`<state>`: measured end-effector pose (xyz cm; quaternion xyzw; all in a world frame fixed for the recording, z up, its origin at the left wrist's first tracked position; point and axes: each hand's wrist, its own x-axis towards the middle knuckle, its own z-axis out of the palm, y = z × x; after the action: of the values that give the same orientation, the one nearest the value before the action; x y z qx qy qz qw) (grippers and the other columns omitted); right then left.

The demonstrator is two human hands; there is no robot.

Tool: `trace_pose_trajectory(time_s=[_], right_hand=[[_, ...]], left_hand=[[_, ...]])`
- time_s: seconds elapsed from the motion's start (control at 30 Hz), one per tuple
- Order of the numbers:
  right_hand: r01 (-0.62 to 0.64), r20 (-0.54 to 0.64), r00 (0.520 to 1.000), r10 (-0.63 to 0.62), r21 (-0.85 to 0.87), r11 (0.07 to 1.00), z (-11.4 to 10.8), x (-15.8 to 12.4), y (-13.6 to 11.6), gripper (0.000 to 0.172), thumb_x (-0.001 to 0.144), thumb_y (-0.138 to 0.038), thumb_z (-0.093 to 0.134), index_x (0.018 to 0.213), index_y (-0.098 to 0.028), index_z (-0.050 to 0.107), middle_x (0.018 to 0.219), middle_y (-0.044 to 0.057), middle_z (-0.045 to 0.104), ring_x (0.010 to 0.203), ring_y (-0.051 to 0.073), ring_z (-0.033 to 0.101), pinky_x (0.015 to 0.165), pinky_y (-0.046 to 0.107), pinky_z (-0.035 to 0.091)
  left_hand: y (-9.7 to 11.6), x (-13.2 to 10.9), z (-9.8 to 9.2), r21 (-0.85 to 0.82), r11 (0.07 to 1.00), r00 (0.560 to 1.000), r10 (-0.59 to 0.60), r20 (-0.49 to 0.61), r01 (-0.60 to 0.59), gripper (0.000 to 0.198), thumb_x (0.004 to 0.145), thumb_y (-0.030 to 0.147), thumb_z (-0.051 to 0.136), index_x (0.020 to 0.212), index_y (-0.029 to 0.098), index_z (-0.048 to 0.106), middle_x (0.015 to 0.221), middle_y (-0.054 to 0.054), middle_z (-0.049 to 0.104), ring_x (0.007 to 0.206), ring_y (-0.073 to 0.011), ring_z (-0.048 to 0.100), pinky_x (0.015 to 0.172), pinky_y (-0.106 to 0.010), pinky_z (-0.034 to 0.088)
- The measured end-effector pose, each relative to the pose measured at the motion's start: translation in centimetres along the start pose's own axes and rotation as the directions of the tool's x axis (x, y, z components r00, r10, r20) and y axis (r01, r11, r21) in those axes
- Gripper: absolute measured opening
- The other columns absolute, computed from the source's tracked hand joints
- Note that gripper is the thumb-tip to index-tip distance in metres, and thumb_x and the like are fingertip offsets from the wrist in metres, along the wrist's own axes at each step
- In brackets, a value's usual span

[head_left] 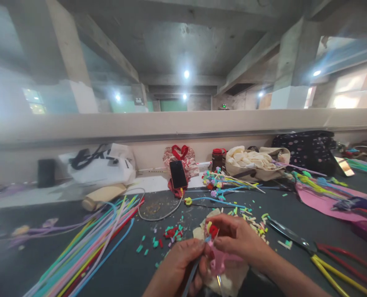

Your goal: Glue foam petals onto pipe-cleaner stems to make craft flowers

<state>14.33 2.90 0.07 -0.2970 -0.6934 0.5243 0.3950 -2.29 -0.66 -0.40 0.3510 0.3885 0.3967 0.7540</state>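
My left hand (183, 260) is closed, thumb and fingers pinched around the base of a small craft flower (213, 231) with red and yellow parts. From beneath this hand a thin greyish stem (192, 277) runs down toward me. My right hand (243, 237) curls around the flower from the other side, its fingertips touching it. Just below the hands is a pink object (216, 264) with a thin shiny rod; its kind I cannot make out. A crumpled beige cloth (237, 278) lies under it. Cut bits (174, 233) in red and green are scattered beside my left hand.
Long coloured chenille stems (90, 251) lie at left. Scissors (308, 247) with red and yellow handles rest at right. Behind are a phone (178, 174) on a cable, finished flower stems (220, 181), a fabric basket (256, 169) and a white bag (99, 169).
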Motion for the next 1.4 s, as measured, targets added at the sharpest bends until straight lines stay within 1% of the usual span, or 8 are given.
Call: trace_pose_trajectory(time_s=[0.1,0.27,0.37,0.43,0.6,0.77,1.23,1.4], right_hand=[[-0.002,0.013,1.0,0.001,0.042,0.999,0.3,0.0,0.1,0.036,0.065,-0.03,0.065,0.098,-0.017,0.058,0.083,0.004,0.062,0.071,0.015,0.057,0.062,0.024,0.044],[-0.065,-0.015,0.998,0.066,0.084,0.994,-0.2,0.1,-0.5,0.029,0.069,-0.034,0.061,0.092,-0.016,0.061,0.074,0.002,0.061,0.058,0.01,0.054,0.051,0.019,0.04],[-0.035,-0.045,0.998,0.036,0.032,0.999,-0.5,0.2,-0.9,0.022,0.071,-0.034,0.059,0.083,-0.016,0.064,0.065,0.001,0.06,0.058,0.01,0.054,0.052,0.02,0.041],[-0.015,-0.053,0.998,0.014,-0.016,1.0,-0.5,0.3,-0.9,0.02,0.072,-0.034,0.058,0.076,-0.016,0.066,0.062,0.0,0.059,0.056,0.01,0.054,0.048,0.018,0.039],[0.024,-0.065,0.997,-0.032,-0.109,0.994,-0.6,0.4,-0.6,0.019,0.072,-0.032,0.057,0.07,-0.016,0.068,0.063,0.0,0.059,0.052,0.008,0.052,0.04,0.015,0.035],[-0.009,-0.068,0.998,0.001,-0.109,0.994,-0.8,0.4,-0.3,0.021,0.073,-0.031,0.056,0.07,-0.015,0.068,0.06,0.0,0.059,0.049,0.007,0.051,0.039,0.014,0.035],[-0.077,-0.1,0.993,0.07,-0.066,0.995,-0.5,0.5,-0.5,0.022,0.071,-0.031,0.057,0.064,-0.014,0.067,0.05,-0.001,0.057,0.043,0.007,0.047,0.038,0.015,0.034],[-0.065,-0.087,0.994,0.061,-0.044,0.997,-0.4,0.4,-0.5,0.033,0.074,-0.041,0.053,0.068,-0.012,0.067,0.052,0.001,0.058,0.042,0.008,0.049,0.037,0.016,0.034]], left_hand=[[-0.2,-0.1,0.2,0.055,0.998,0.999,0.034,-0.019,-0.033,0.034,0.057,0.044,0.064,0.055,0.011,0.056,0.034,0.004,0.046,0.027,-0.003,0.035,0.03,-0.015,0.019],[-0.3,-0.7,0.8,0.156,0.979,0.986,0.147,-0.077,-0.133,0.031,0.068,0.042,0.055,0.064,0.012,0.056,0.04,0.004,0.05,0.027,-0.001,0.032,0.03,-0.014,0.015],[-0.4,-0.5,0.7,0.198,0.976,0.993,0.103,-0.059,-0.089,0.032,0.064,0.045,0.057,0.065,0.013,0.054,0.039,0.005,0.051,0.025,-0.0016,0.032,0.03,-0.014,0.016],[-0.5,-0.3,0.4,0.22,0.974,0.997,0.055,-0.048,-0.043,0.033,0.062,0.046,0.058,0.066,0.013,0.054,0.039,0.005,0.051,0.025,-0.0023,0.034,0.029,-0.015,0.018],[-0.5,0.1,0.0,0.232,0.973,0.999,0.006,-0.051,0.006,0.033,0.063,0.047,0.058,0.065,0.015,0.052,0.04,0.006,0.052,0.025,-0.0025,0.035,0.03,-0.015,0.019],[-0.5,0.0,0.1,0.23,0.973,0.999,0.034,-0.04,-0.024,0.033,0.063,0.046,0.058,0.063,0.015,0.05,0.041,0.005,0.052,0.026,-0.0022,0.035,0.03,-0.015,0.02],[-0.3,-0.2,0.4,0.258,0.962,0.99,0.116,-0.078,-0.093,0.033,0.061,0.047,0.06,0.065,0.016,0.05,0.046,0.005,0.054,0.029,-0.0024,0.037,0.031,-0.014,0.021],[-0.2,-0.3,0.5,0.244,0.966,0.989,0.111,-0.099,-0.084,0.033,0.061,0.047,0.061,0.064,0.015,0.053,0.045,0.004,0.055,0.029,-0.0026,0.038,0.03,-0.014,0.022]])
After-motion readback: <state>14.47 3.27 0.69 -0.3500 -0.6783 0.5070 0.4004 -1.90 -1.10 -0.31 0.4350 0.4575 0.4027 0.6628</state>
